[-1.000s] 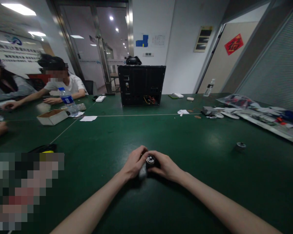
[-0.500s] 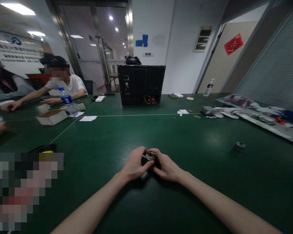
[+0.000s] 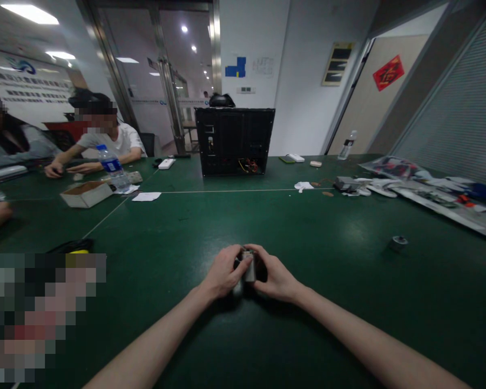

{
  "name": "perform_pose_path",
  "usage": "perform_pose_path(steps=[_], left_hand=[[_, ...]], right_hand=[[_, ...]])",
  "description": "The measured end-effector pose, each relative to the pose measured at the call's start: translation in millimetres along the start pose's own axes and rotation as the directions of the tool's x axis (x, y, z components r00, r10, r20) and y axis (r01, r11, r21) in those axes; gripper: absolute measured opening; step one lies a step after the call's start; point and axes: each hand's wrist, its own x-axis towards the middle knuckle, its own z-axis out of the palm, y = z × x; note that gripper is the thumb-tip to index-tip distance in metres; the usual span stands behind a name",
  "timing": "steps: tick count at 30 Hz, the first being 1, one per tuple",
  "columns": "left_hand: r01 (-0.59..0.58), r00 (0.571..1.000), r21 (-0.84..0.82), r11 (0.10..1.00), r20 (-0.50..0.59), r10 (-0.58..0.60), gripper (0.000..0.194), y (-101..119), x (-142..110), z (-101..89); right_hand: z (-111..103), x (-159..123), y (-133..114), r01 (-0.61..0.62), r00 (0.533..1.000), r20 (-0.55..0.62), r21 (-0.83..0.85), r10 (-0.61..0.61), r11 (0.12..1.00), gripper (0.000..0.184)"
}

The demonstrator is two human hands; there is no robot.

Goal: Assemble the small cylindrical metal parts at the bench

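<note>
Between my two hands is a small silvery metal part [image 3: 249, 272], its flat, boxy side facing me, at the middle of the green table [image 3: 178, 227]. My left hand [image 3: 223, 273] closes on it from the left, with the thumb lying across its face. From the right, my right hand [image 3: 278, 276] grips it with fingertips at the top and thumb low on its side. The fingers cover part of it, so its exact kind cannot be made out. Farther right on the table stands another small metal part [image 3: 399, 243], roughly cylindrical, touched by neither hand.
An open cardboard box [image 3: 87, 195] and a water bottle [image 3: 114, 170] stand at the left. A black panel-backed unit [image 3: 235, 138] is at the far side. Papers and a tray [image 3: 465, 213] with parts lie at right. A co-worker in white [image 3: 125, 140] sits far left.
The metal part has been turned in my fingers: its round, ringed end faced up before, and a flat side shows now. The co-worker's outstretched hand has drawn back to the right.
</note>
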Motion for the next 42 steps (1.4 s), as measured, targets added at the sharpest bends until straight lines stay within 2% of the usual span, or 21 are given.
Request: perform_pose_path(steps=[5, 13, 23, 34, 38, 42], left_hand=[[0.011, 1.000, 0.027, 1.000, 0.006, -0.011, 0.034, -0.6, 0.0, -0.8], [0.005, 1.000, 0.048, 0.999, 0.008, -0.005, 0.031, 0.0, 1.1, -0.5], [-0.005, 0.998, 0.011, 1.000, 0.056, 0.004, 0.032, 2.0, 1.0, -4.7], [-0.044, 0.995, -0.012, 0.999, 0.083, 0.045, 0.031, -2.9, 0.0, -0.5], [0.001, 0.995, 0.014, 1.000, 0.102, -0.002, 0.035, -2.3, 1.1, 0.5], [0.054, 0.991, -0.005, 0.999, 0.123, -0.053, 0.037, -0.8, 1.5, -0.7]], right_hand=[[-1.3, -0.4, 0.3, -0.057, 0.998, -0.031, -0.014, 0.056, 0.998, 0.070], [-0.6, -0.6, 2.5, -0.071, 0.995, -0.079, -0.081, 0.065, 0.994, 0.073], [0.9, -0.4, 3.3, -0.055, 0.993, -0.108, -0.125, 0.041, 0.991, 0.072], [3.0, -1.1, 4.7, -0.007, 0.987, -0.160, -0.204, -0.026, 0.979, 0.067], [5.1, -0.7, 4.4, 0.006, 0.986, -0.163, -0.224, -0.044, 0.975, 0.064], [4.9, -0.1, 1.2, 0.031, 0.987, -0.145, -0.230, -0.066, 0.973, 0.068]])
